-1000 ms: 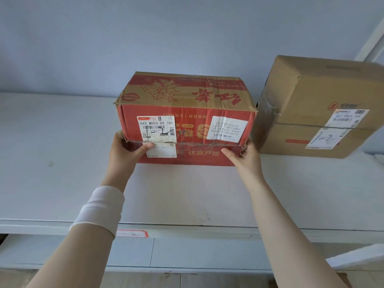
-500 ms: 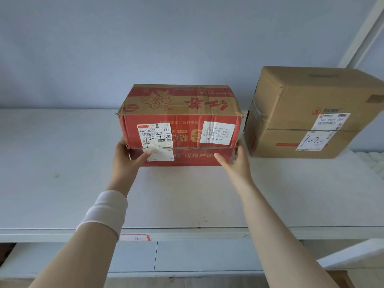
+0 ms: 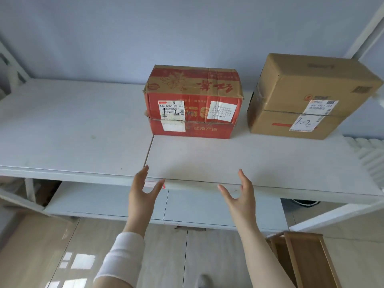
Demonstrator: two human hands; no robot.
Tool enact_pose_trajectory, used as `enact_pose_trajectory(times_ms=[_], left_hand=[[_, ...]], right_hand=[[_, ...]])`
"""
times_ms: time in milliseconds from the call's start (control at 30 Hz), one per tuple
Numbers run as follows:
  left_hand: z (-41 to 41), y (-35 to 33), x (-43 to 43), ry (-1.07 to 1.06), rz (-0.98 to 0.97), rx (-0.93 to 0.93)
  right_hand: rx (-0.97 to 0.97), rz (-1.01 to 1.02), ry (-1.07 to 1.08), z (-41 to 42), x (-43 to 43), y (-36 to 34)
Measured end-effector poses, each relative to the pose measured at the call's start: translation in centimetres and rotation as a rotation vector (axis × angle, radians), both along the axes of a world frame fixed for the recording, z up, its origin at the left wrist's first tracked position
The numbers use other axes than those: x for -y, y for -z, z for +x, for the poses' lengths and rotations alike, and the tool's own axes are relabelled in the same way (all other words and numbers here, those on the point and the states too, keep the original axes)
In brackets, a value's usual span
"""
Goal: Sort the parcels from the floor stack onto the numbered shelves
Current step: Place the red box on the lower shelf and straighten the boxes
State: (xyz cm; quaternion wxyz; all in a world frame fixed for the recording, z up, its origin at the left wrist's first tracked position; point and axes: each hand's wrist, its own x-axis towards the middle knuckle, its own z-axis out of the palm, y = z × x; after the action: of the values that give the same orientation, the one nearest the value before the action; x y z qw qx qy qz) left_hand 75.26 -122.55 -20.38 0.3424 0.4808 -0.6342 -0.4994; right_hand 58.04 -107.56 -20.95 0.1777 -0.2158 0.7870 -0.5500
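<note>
A red printed parcel [image 3: 193, 104] with white shipping labels rests on the white shelf [image 3: 83, 132], near the middle and towards the back. To its right stands a plain brown parcel [image 3: 307, 96] whose label is marked "1-2". My left hand [image 3: 143, 190] and my right hand [image 3: 239, 194] hover in front of the shelf's front edge, well short of the red parcel. Both hands are empty with fingers spread. A small red-bordered tag [image 3: 152, 185] on the shelf's front edge is partly hidden by my left hand.
A lower white shelf [image 3: 116, 202] runs beneath the top one. A wooden crate [image 3: 305, 258] sits on the pale floor at lower right. White ribbed padding [image 3: 374, 154] lies at the shelf's right end. White frame posts rise at both sides.
Both hands have let go of the red parcel and drawn back past the shelf's front edge. The parcel stays on the shelf. The view has pulled back and dropped lower.
</note>
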Motion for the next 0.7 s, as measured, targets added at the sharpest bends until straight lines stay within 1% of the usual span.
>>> enact_pose_trajectory(times_ms=[133,400,533,700], left_hand=[[4.1,0.8,-4.6,0.051,0.042,0.037],[9.8,2.9,-8.2,0.081,0.113,0.121],[9.6,2.5,-8.8,0.084,0.126,0.122],[6.6,1.7,-8.1,0.092,0.095,0.111]], right_hand=[[0.015,0.023,-0.025,5.2,-3.1,0.5],[0.072,0.112,-0.084,12.1,-6.2,2.0],[0.082,0.126,-0.092,12.5,-6.9,1.4],[0.053,0.087,-0.104,9.1,-5.8,0.4]])
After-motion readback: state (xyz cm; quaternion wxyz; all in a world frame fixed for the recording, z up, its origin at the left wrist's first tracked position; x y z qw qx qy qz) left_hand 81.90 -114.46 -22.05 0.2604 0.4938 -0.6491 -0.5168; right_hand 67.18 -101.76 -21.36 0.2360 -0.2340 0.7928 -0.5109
